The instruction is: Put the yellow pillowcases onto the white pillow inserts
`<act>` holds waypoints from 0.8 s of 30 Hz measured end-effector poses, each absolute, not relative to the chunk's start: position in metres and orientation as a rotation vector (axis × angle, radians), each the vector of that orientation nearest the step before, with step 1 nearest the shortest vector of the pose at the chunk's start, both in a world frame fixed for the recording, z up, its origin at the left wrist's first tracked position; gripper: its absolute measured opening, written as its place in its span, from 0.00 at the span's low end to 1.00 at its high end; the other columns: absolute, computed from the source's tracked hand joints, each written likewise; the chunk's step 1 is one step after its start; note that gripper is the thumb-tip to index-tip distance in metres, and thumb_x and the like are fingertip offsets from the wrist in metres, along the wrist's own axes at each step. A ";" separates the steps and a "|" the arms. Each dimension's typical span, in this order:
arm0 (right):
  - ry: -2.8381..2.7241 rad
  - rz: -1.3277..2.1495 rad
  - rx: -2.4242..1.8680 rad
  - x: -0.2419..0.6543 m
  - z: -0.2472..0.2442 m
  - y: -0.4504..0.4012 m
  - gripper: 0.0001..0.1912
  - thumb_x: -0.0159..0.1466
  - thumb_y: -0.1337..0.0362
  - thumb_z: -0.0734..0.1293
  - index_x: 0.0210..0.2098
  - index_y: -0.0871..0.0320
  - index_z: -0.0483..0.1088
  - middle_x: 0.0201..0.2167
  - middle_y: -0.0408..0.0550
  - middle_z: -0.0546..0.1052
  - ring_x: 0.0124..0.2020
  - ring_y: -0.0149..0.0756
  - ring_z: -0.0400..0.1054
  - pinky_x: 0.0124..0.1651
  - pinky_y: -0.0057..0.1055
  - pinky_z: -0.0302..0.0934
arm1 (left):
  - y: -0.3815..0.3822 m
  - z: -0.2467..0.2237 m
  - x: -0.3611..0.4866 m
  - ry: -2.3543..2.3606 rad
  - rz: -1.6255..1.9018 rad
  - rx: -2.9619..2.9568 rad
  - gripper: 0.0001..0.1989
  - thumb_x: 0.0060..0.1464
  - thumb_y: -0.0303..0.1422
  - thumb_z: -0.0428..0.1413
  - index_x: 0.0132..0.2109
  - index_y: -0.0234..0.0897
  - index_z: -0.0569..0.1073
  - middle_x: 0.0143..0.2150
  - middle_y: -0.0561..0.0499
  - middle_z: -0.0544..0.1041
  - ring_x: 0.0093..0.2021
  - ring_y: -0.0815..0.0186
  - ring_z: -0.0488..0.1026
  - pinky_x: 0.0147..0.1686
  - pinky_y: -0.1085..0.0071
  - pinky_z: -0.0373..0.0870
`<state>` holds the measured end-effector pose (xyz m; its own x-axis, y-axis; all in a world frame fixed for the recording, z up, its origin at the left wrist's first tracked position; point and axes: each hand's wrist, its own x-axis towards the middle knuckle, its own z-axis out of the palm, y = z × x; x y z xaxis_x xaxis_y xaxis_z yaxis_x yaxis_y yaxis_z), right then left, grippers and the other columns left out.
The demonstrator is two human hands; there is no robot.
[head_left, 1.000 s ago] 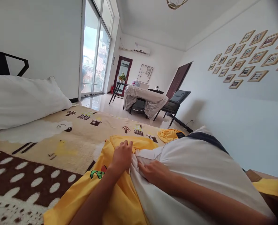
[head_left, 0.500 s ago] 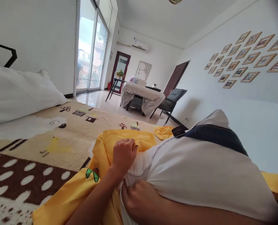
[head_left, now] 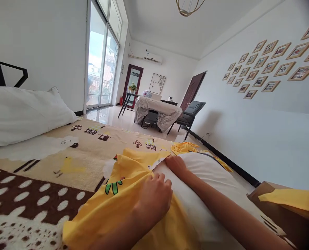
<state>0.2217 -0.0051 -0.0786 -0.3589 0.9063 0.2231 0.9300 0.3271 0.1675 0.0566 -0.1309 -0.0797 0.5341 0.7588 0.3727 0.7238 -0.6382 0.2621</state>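
A yellow pillowcase (head_left: pixel 133 163) with green printed shapes lies on the patterned blanket (head_left: pixel 92 156). A white pillow (head_left: pixel 206 166) rests with its near-left end at the case's mouth, seemingly partly inside; how deep is hidden. My left hand (head_left: pixel 156 194) is closed over the near side of the case's opening, knuckles up. Across the opening, my right hand (head_left: pixel 175 165) pinches the far rim of the pillowcase and rests against the white pillow. Both sets of fingertips are partly hidden in the fabric.
Another white pillow (head_left: pixel 26 114) lies at the left. A crumpled yellow cloth (head_left: pixel 184 148) sits beyond my right hand. At the right edge, yellow cloth (head_left: pixel 292 199) hangs over a brown box (head_left: pixel 261 187). A covered table (head_left: pixel 157 106) and black chair (head_left: pixel 191 113) stand farther back.
The white pillow has dropped from a raised position to lying lower. My right hand has moved away from me to the far rim; my left hand has come nearer and rightward.
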 end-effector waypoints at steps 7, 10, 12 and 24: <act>-2.239 -0.783 -2.006 0.248 -0.011 0.022 0.18 0.67 0.72 0.51 0.39 0.69 0.72 0.38 0.66 0.75 0.41 0.48 0.72 0.40 0.38 0.61 | -0.154 -0.057 0.044 1.146 0.771 2.609 0.12 0.57 0.41 0.50 0.43 0.39 0.71 0.49 0.45 0.72 0.49 0.55 0.68 0.49 0.58 0.65; -2.259 -0.790 -2.027 0.251 -0.010 0.016 0.19 0.68 0.65 0.53 0.41 0.68 0.73 0.37 0.65 0.76 0.44 0.49 0.70 0.43 0.39 0.61 | -0.122 -0.061 0.028 1.327 0.738 2.476 0.13 0.59 0.38 0.47 0.38 0.38 0.74 0.45 0.45 0.75 0.46 0.58 0.71 0.47 0.62 0.65; -2.348 -0.757 -1.975 0.246 -0.021 0.000 0.19 0.68 0.60 0.55 0.45 0.64 0.72 0.41 0.61 0.76 0.47 0.47 0.68 0.48 0.38 0.59 | -0.096 -0.070 0.012 1.570 0.698 2.326 0.15 0.60 0.36 0.45 0.35 0.37 0.75 0.43 0.44 0.76 0.46 0.58 0.72 0.47 0.62 0.64; -2.527 -0.044 -1.665 0.259 -0.089 -0.081 0.30 0.60 0.50 0.63 0.54 0.63 0.66 0.56 0.61 0.69 0.55 0.51 0.63 0.57 0.46 0.54 | -0.022 -0.137 -0.096 1.926 0.631 1.471 0.27 0.57 0.53 0.42 0.36 0.32 0.71 0.40 0.32 0.78 0.40 0.49 0.77 0.34 0.62 0.69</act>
